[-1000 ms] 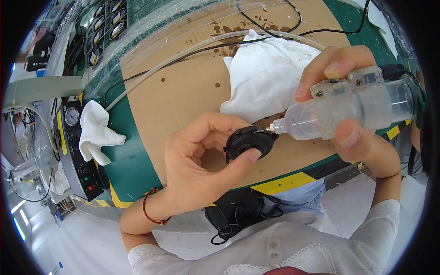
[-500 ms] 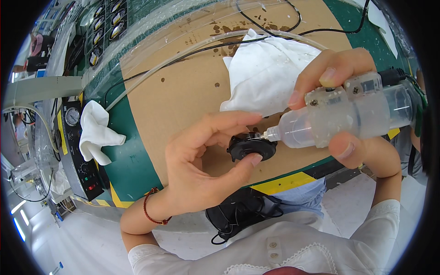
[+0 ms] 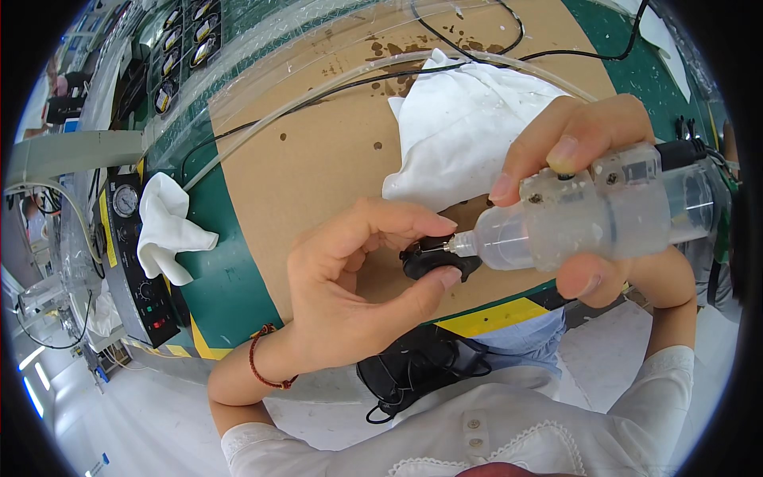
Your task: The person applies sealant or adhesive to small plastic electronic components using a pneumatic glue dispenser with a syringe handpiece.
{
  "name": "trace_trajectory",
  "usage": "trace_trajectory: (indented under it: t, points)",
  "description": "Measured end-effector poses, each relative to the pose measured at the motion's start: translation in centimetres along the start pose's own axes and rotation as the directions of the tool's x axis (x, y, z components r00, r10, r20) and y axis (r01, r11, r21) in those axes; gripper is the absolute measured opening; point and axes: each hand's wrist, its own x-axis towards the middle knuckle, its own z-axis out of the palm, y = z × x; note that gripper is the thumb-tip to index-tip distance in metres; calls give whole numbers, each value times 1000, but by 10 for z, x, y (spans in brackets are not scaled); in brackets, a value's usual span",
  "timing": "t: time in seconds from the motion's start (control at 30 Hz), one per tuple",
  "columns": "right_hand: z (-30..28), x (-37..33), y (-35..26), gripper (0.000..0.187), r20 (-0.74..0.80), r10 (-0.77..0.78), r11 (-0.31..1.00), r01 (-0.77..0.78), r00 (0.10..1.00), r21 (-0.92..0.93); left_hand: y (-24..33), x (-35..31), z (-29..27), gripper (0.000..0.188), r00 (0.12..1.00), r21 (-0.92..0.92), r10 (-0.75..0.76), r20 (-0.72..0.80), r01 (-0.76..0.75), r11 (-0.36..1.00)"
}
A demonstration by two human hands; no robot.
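Between the thumb and fingers of my left hand [image 3: 342,278] is a small round black part [image 3: 433,261], tilted on edge. My right hand [image 3: 588,143] grips a translucent dispensing syringe [image 3: 568,219] with a thick barrel and a clip-on collar; one finger lies on a yellowish button on the collar. The syringe's needle tip [image 3: 450,248] reaches to the black part, next to my left fingertips. Whether the needle touches it or sits inside it, I cannot tell. Beyond my hands lies a crumpled white cloth [image 3: 461,127] on the brown cardboard sheet [image 3: 310,175].
At the left stands a black control box with a gauge [image 3: 131,230], a second white cloth [image 3: 173,230] beside it. A clear hose [image 3: 238,147] and a black cable [image 3: 556,54] cross the cardboard. A tray of round parts [image 3: 187,40] sits far left. Brown stains mark the cardboard.
The black part has been tipped in my left fingers, now more edge-on. The syringe has shifted slightly left and down, its needle tip further over the part.
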Motion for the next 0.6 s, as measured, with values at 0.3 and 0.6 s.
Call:
trace_trajectory:
  t: [0.3, 0.6]
  points:
    - [2, 0, 4, 59, -26, -41, 999, 41, 999, 21, 0, 0, 0, 31, 1000, -29, -1, 5, 1, 1000]
    - [2, 1, -5, 58, -68, 97, 994, -94, 993, 48, 0, -1, -1, 31, 1000, -14, 4, 3, -4, 1000]
